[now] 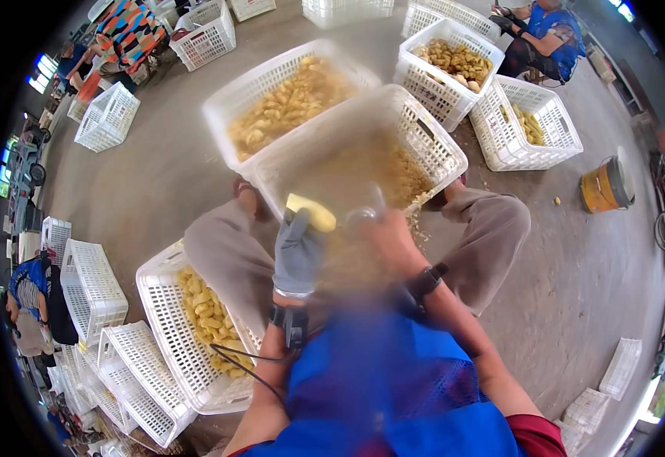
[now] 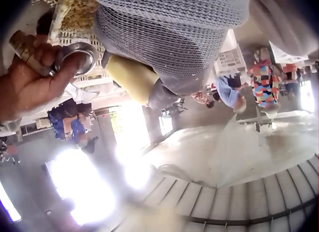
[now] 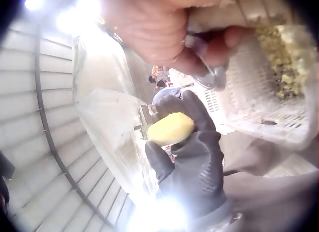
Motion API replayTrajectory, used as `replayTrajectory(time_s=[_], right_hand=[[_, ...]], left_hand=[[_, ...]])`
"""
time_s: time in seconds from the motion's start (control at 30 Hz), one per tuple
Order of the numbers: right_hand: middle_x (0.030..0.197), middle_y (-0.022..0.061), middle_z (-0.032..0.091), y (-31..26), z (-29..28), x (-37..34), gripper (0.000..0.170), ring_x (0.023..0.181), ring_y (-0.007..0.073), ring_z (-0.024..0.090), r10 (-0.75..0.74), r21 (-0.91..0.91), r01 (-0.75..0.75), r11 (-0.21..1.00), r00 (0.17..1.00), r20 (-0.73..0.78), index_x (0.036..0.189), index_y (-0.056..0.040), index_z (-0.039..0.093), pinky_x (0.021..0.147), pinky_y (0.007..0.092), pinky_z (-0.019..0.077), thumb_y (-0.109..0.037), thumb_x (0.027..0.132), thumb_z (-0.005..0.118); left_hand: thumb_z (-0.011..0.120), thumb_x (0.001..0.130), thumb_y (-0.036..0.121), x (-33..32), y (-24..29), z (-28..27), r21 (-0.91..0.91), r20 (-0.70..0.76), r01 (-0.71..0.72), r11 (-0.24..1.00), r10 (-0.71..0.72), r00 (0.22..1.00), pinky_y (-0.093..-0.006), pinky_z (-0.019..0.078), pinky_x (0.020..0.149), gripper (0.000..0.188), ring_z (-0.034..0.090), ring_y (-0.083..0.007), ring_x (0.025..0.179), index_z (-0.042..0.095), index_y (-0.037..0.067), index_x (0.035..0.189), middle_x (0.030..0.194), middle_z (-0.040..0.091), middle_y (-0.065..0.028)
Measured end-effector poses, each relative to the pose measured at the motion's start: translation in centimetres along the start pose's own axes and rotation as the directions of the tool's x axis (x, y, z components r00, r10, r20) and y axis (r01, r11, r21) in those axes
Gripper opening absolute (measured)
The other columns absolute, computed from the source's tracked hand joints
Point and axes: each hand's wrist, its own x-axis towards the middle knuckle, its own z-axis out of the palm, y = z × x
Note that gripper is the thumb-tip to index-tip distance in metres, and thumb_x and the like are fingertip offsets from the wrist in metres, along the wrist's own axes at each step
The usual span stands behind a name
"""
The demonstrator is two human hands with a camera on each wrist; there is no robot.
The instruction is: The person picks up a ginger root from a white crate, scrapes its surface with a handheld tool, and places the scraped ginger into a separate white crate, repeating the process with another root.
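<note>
My left hand [image 1: 299,250], in a grey knitted glove with a dark coated palm, holds a pale yellow peeled vegetable piece [image 1: 314,214] between fingers and thumb. In the right wrist view the piece looks smooth and oblong. My bare right hand [image 1: 393,240] is close beside it, gripping a small knife with a wooden handle [image 2: 24,46] and a short shiny blade [image 2: 83,94]. A metal ring [image 2: 93,55] encircles the right thumb. Both hands are above the near edge of a white crate [image 1: 454,161] holding shavings [image 1: 412,179]; haze blurs its middle in the head view.
Another crate with yellow pieces [image 1: 294,99] adjoins it beyond. A crate of yellow pieces [image 1: 207,312] stands by my left leg. More filled crates [image 1: 443,95] are at the far right, near a yellow bucket [image 1: 602,186]. Other people sit around the room.
</note>
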Motion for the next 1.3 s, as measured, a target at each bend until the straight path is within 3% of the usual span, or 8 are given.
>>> replayTrajectory(time_s=[0.07,0.17,0.4,0.53,0.67,0.8,1.13,1.3], right_hand=[[0.071,0.0062,0.061,0.8,0.4,0.9,0.021,0.061,0.015,0.056,0.002,-0.065,0.001,0.998,0.999,0.045,0.09,0.0023,0.068,0.052,0.0329,0.0411,-0.018,0.089,0.071],[0.07,0.0073,0.061,-1.2,2.5,0.8,0.022,0.059,0.0149,0.056,0.178,-0.174,-0.162,0.971,0.98,0.085,0.09,0.002,0.068,0.049,0.0324,0.0393,-0.019,0.09,0.069],[0.066,0.0054,0.061,4.4,4.9,3.7,0.015,0.052,0.0147,0.054,-0.137,0.07,0.128,0.989,0.978,0.154,0.094,0.0007,0.071,0.044,0.0313,0.0372,-0.012,0.09,0.063],[0.066,0.0041,0.061,5.3,5.4,5.5,0.014,0.052,0.0135,0.054,-0.434,-0.129,0.448,0.884,0.892,0.124,0.096,-0.0005,0.071,0.044,0.031,0.0376,-0.007,0.091,0.06],[0.066,0.0025,0.061,-0.7,6.8,4.3,0.012,0.052,0.0121,0.054,-0.211,-0.001,0.211,0.977,0.977,-0.019,0.096,-0.0018,0.071,0.045,0.0308,0.0378,-0.005,0.093,0.06],[0.066,0.0016,0.061,-4.8,7.5,3.1,0.009,0.054,0.0109,0.055,-0.074,-0.121,0.065,0.991,0.994,-0.077,0.096,-0.0022,0.071,0.046,0.0309,0.0389,-0.006,0.095,0.062],[0.074,0.0095,0.068,-1.1,7.4,4.2,0.014,0.067,0.0184,0.062,-0.321,-0.398,0.297,0.868,0.947,0.007,0.103,-0.0024,0.069,0.062,0.0414,0.0482,-0.012,0.093,0.068],[0.072,0.0081,0.066,0.5,4.5,4.2,0.017,0.063,0.0145,0.061,-0.374,-0.306,0.357,0.882,0.927,0.005,0.099,-0.0011,0.067,0.056,0.035,0.0467,-0.016,0.092,0.071]], left_hand=[[0.062,0.101,0.006,-0.6,1.1,1.7,0.069,0.023,-0.027,0.997,0.026,0.999,-0.0282,0.0532,0.09,0.034,0.066,-0.0154,0.099,0.057,0.001,0.134,0.117,0.069,-0.0083],[0.065,0.094,0.001,-1.0,1.9,2.4,0.24,0.077,-0.053,0.969,0.035,0.996,-0.0285,0.055,0.086,0.04,0.068,-0.016,0.097,0.058,0.0,0.134,0.114,0.071,-0.0086],[0.066,0.086,-0.004,-2.3,2.7,3.4,0.42,0.019,-0.048,0.906,0.044,0.999,-0.0288,0.0536,0.095,0.049,0.068,-0.0169,0.107,0.06,-0.002,0.135,0.123,0.071,-0.0115],[0.066,0.086,-0.014,-2.8,3.9,2.5,0.602,-0.086,-0.046,0.797,0.123,0.989,-0.0295,0.0589,0.094,0.049,0.068,-0.0216,0.113,0.062,-0.003,0.133,0.135,0.065,-0.0144],[0.068,0.087,-0.008,-2.9,5.0,1.6,0.552,-0.196,0.06,0.831,0.06,0.979,-0.0263,0.0583,0.07,0.048,0.068,-0.015,0.079,0.061,-0.002,0.134,0.112,0.071,-0.0098],[0.071,0.088,-0.004,-2.6,6.2,0.7,0.57,-0.144,0.11,0.814,-0.032,0.989,-0.0259,0.057,0.067,0.049,0.068,-0.0148,0.079,0.058,-0.002,0.135,0.105,0.07,-0.0097],[0.075,0.083,0.004,-2.6,5.7,1.4,0.759,-0.079,0.201,0.619,-0.219,0.973,-0.0247,0.0538,0.067,0.063,0.064,-0.0119,0.079,0.053,-0.001,0.142,0.097,0.066,-0.0043],[0.069,0.079,-0.002,-3.2,4.5,2.0,0.481,-0.074,0.208,0.851,-0.198,0.977,-0.0307,0.0579,0.083,0.057,0.07,-0.018,0.093,0.058,-0.007,0.135,0.106,0.072,-0.0112]])
